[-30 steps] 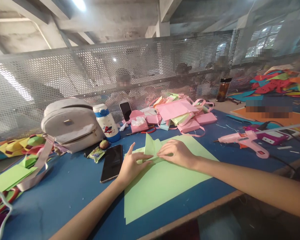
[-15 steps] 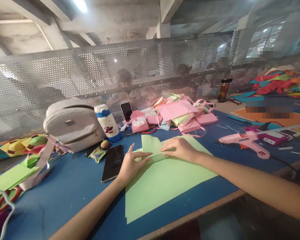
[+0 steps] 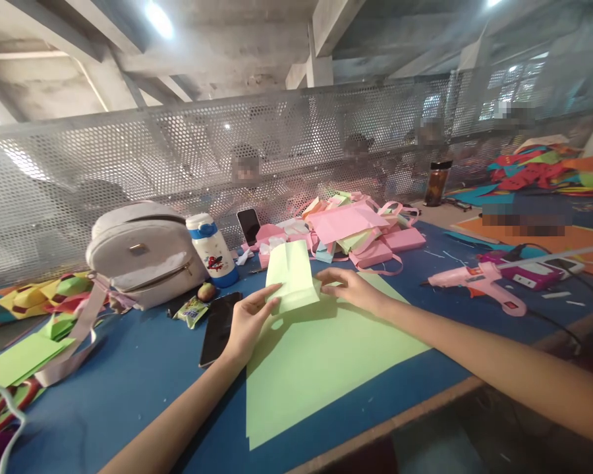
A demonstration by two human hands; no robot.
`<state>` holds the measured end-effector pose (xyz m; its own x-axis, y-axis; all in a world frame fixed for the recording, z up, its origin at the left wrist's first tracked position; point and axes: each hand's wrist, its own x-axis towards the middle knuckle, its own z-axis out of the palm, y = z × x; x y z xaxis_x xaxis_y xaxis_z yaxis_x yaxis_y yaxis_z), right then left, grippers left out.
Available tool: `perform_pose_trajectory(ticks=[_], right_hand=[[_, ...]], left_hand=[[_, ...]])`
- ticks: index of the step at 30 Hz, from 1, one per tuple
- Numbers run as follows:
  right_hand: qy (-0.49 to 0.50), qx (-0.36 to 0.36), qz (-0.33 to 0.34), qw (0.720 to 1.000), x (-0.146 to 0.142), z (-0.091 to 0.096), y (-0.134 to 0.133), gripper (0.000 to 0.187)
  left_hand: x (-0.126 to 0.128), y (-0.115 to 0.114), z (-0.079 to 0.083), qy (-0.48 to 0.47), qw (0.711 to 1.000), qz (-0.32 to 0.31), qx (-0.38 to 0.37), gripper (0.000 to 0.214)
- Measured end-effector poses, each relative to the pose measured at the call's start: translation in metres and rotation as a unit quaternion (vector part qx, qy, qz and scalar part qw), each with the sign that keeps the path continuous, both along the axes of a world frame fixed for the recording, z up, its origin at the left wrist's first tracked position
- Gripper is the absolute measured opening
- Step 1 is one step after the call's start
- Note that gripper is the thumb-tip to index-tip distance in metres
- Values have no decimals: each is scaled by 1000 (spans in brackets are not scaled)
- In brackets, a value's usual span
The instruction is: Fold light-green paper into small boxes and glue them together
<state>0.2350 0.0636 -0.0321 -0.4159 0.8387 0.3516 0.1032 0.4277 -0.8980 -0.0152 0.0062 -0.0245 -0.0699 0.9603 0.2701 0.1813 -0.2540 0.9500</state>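
Green folded ppr (image 3: 291,273), L fingers (image 3: 261,295) pinched on left edge, R fingers (image 3: 337,278) half-curled nr right edge, grip unclear

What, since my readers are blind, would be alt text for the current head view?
The left hand pinches a folded pale green paper piece over flat pale green paper sheets, the right hand beside it; a pink glue gun lies on the blue tabletop at right.
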Motion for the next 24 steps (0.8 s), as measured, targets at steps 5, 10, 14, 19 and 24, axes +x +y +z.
perform_pose_trajectory(ticks=[5,10,14,19,24], right_hand=[[25,-38,27,999,-3,5,-6,45],[38,-73,38,996,-7,7,-14,47],[43,-98,41,993,-12,6,-20,45],[66,-131,61,987,-18,7,-26,42],[109,-140,66,982,-22,5,-29,39]], left_hand=[[-1,0,-2,10,998,-60,1,55],[4,-8,5,153,984,-72,61,45],[12,-18,8,246,959,-69,126,43],[24,-26,6,324,919,-88,208,45],[25,-24,3,330,912,-71,234,41]])
